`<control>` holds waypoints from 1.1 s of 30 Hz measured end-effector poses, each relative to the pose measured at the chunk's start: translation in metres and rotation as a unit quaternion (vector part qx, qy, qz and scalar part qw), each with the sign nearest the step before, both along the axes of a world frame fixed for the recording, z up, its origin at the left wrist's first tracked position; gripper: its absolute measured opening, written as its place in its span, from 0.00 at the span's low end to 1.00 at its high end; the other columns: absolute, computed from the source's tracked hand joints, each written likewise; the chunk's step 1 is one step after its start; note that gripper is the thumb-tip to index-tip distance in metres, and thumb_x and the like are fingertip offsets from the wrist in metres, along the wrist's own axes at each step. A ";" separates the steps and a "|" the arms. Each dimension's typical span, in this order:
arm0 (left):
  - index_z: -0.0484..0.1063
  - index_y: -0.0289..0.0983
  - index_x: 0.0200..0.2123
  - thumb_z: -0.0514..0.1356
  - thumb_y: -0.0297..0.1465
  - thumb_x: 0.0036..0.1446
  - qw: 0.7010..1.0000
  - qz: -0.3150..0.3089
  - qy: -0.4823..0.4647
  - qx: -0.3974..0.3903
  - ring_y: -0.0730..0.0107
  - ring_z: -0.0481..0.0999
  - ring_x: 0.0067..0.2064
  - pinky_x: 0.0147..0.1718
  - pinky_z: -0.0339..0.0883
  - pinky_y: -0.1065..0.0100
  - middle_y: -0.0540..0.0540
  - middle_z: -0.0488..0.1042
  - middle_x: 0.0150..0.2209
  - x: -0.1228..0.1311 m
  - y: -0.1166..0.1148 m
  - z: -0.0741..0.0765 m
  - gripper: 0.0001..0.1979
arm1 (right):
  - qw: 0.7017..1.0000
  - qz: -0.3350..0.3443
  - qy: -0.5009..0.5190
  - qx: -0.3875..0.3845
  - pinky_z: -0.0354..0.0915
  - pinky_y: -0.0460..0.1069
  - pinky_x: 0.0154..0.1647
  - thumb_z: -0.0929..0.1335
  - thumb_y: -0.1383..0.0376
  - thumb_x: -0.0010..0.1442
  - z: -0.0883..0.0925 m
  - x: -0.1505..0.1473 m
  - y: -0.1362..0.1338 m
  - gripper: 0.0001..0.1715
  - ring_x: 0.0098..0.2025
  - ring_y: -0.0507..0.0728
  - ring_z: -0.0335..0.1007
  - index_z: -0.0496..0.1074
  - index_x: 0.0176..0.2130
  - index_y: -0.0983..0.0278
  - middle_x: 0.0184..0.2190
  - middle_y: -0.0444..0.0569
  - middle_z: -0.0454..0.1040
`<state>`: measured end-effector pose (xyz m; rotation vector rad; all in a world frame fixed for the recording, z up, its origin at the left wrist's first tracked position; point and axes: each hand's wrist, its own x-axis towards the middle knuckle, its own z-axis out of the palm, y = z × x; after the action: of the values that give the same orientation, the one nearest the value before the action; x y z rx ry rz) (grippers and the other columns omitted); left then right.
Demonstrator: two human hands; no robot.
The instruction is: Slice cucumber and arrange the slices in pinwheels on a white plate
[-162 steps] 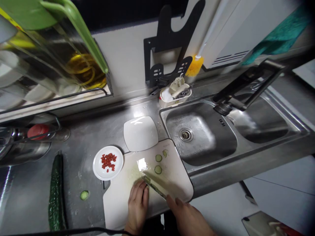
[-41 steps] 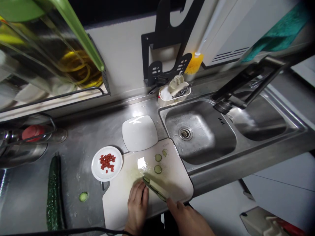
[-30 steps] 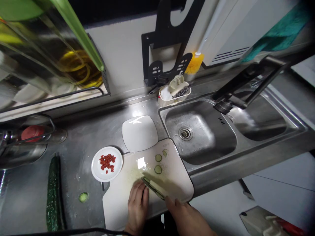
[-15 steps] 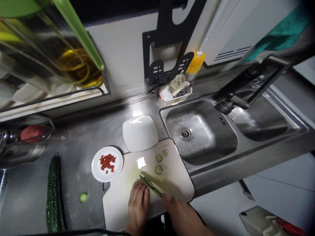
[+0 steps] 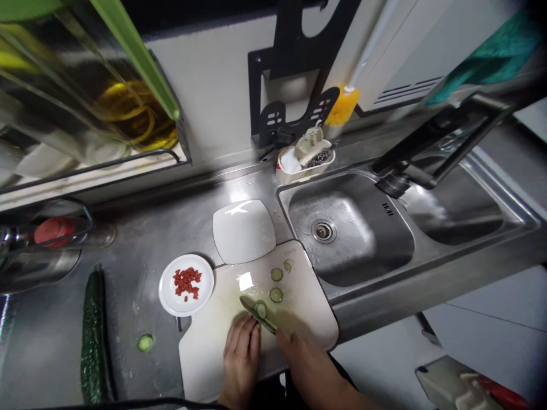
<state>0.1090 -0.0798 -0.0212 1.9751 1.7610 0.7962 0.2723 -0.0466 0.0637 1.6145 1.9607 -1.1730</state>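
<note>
On the white cutting board (image 5: 213, 341) my left hand (image 5: 241, 356) lies with its fingers together, pressing down a piece of cucumber that its fingers hide. My right hand (image 5: 301, 361) grips the handle of a knife (image 5: 257, 314), whose blade lies just right of my left fingertips with a cucumber slice (image 5: 261, 310) stuck to it. Three more cucumber slices (image 5: 276, 294) lie further back on the board.
A small round plate of red berries (image 5: 186, 283) and a square white plate (image 5: 244, 230) sit behind the board. A whole cucumber (image 5: 93, 336) and a stray slice (image 5: 145, 342) lie at the left. The steel sink (image 5: 376, 267) with its faucet (image 5: 427, 154) is to the right.
The knife blade has shifted left and tilted, a slice now showing on its face. My right hand moved left with it. My left hand has barely moved.
</note>
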 end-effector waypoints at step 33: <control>0.72 0.37 0.44 0.53 0.26 0.61 1.000 0.006 0.009 -0.017 0.65 0.74 0.50 0.50 0.72 0.61 0.44 0.76 0.45 -0.003 -0.001 0.004 0.11 | 0.997 0.022 -0.042 -0.060 0.59 0.46 0.28 0.55 0.83 0.52 0.033 0.017 -0.006 0.32 0.35 0.58 0.76 0.68 0.50 0.62 0.38 0.51 0.77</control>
<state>0.1063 -0.0810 -0.0177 1.9577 1.7861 0.7499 0.2895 -0.0524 0.0970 1.5272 1.8275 -1.1635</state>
